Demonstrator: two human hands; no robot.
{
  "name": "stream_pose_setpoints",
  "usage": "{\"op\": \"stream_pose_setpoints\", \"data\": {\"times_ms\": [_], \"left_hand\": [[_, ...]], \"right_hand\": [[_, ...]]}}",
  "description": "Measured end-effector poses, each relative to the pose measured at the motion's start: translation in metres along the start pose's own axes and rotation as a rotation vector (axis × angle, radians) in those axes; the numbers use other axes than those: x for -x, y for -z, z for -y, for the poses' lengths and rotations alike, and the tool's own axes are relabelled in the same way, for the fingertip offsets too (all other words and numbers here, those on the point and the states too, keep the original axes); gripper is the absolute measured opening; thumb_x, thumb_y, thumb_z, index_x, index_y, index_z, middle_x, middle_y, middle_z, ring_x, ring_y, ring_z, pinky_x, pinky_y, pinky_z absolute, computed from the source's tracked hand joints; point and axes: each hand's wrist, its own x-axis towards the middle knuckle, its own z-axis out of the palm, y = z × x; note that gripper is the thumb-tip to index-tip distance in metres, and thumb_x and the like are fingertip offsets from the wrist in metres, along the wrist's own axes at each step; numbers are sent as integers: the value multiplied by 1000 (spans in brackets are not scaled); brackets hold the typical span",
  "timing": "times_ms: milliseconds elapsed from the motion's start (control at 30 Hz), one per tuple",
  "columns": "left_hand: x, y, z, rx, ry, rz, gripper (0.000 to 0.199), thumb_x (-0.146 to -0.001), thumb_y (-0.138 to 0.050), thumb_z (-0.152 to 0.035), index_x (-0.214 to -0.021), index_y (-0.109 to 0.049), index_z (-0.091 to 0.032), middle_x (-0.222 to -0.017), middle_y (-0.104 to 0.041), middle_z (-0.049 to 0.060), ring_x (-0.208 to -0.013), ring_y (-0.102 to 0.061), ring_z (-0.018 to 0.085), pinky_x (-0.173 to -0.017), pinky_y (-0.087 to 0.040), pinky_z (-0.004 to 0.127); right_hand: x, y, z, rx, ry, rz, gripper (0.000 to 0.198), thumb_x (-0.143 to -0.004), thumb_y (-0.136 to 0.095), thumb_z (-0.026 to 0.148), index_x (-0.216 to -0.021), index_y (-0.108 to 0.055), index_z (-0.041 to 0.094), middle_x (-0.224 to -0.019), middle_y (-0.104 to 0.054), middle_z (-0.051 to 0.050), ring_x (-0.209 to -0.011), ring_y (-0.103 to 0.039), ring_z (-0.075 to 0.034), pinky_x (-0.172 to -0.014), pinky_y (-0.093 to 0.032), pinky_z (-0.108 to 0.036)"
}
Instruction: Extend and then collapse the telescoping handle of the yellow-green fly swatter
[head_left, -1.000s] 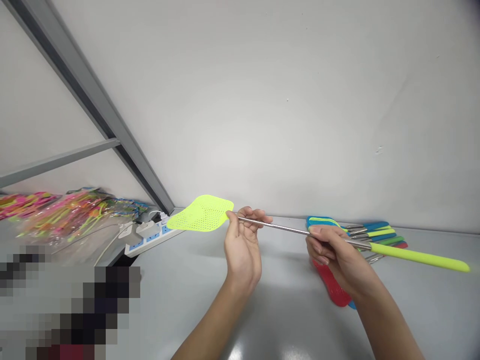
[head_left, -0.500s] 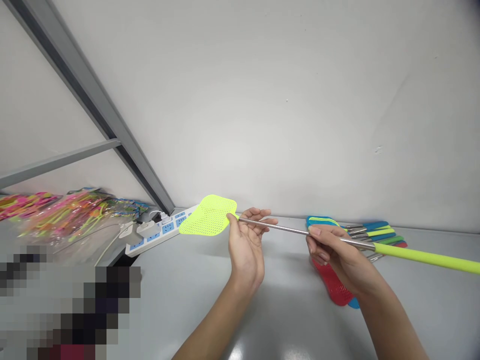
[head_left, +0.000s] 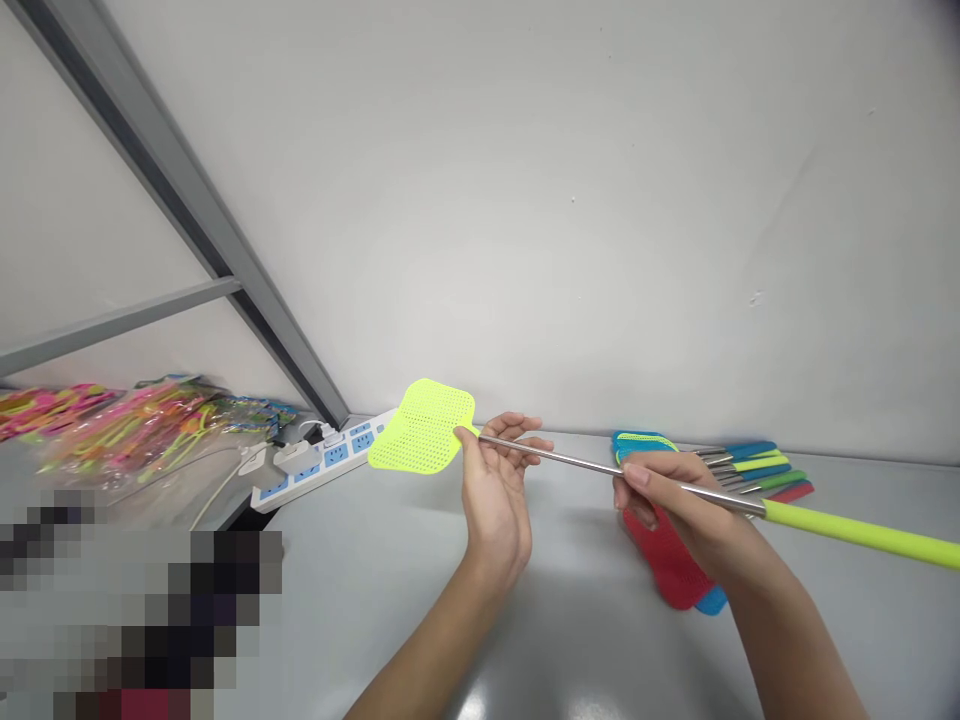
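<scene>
A yellow-green fly swatter (head_left: 426,428) with a perforated head and a metal telescopic rod spans both hands above the table. My left hand (head_left: 496,490) grips it at the neck, thumb on the base of the head and the fingers loosely curled behind the rod. My right hand (head_left: 671,500) pinches the metal rod farther along, ahead of the yellow-green grip that runs off the right edge. Behind my right hand lie more fly swatters (head_left: 765,465) with blue, yellow, green and red handles. A red swatter head (head_left: 667,565) shows below that hand, partly covered by it.
On the left, a white power strip (head_left: 319,463) with plugs and cables lies against the wall (head_left: 525,250). Clear bags of colourful plastic items (head_left: 150,430) lie beyond it. A grey metal frame post (head_left: 225,240) rises at the left. The grey tabletop (head_left: 360,580) reflects light.
The swatter head has turned a little and shows more of its face. My right hand and the grip have shifted slightly right and down; slightly more rod shows between the hands.
</scene>
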Motion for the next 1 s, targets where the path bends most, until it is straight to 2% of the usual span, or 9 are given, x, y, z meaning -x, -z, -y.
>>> {"op": "stream_pose_setpoints", "data": {"times_ms": [100,233,533,800,900,1000], "left_hand": [[-1,2,1,17,-46,-32,47,-82,-22,-50,-85,-54,-16,-86,-59,7,-65,-57,15,-65,-38,28],[-3,4,-2,49,-104,-39,45,-83,-23,-49,-86,-54,-17,-87,-58,6,-65,-56,14,-67,-38,28],[-1,2,1,-13,-187,-46,40,-84,-25,-45,-90,-55,-18,-95,-58,7,-65,-56,12,-68,-38,28],[0,2,2,62,-244,-35,44,-83,-24,-48,-87,-56,-18,-88,-59,5,-62,-56,12,-70,-39,27],[1,0,2,119,-211,-23,45,-82,-25,-49,-83,-57,-17,-82,-59,5,-62,-56,12,-69,-40,27],[7,-4,6,198,-100,30,39,-81,-31,-45,-76,-56,-16,-72,-57,4,-63,-56,13,-66,-41,26]], "right_hand": [[2,4,1,49,21,1,31,-80,-47,34,-57,-59,17,-47,-39,1,-51,-36,-12,-51,-25,-28],[2,7,1,11,39,0,32,-80,-45,34,-56,-58,17,-47,-37,1,-50,-35,-12,-53,-26,-28],[1,5,3,-96,-33,-13,37,-80,-45,33,-49,-55,16,-42,-36,2,-46,-32,-10,-53,-25,-29],[-1,1,4,-218,-93,-47,39,-81,-44,31,-45,-49,16,-41,-35,2,-44,-30,-10,-48,-22,-27],[-3,-5,0,-244,-105,-32,41,-82,-42,33,-45,-47,16,-43,-35,2,-45,-29,-9,-47,-22,-27],[-5,-16,-3,-215,-113,6,42,-82,-41,35,-45,-46,16,-43,-34,2,-46,-31,-9,-47,-23,-25]]}}
